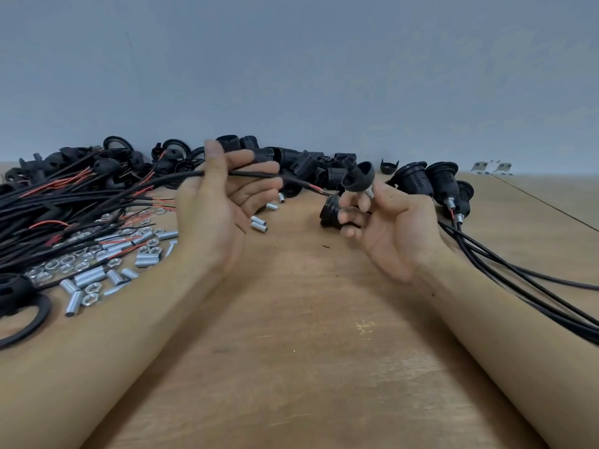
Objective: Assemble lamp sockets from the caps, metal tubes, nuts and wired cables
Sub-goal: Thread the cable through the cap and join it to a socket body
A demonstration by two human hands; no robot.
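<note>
- I see a black cable (259,175) held level, its red wire tip nearing the black cap (358,176).
- Silver tubes (90,276) and nuts (94,288) lie scattered left.

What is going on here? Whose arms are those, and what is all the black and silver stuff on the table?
The picture comes from a camera worn on a person's head, so you look down at their own two arms. They are building lamp holders. The left hand pinches a black cable with red wire at its tip. The right hand holds a black cap on a little metal tube. On the wooden table lie more cables, silver tubes and nuts, black parts at the back, and finished lamp holders on the right.
</note>
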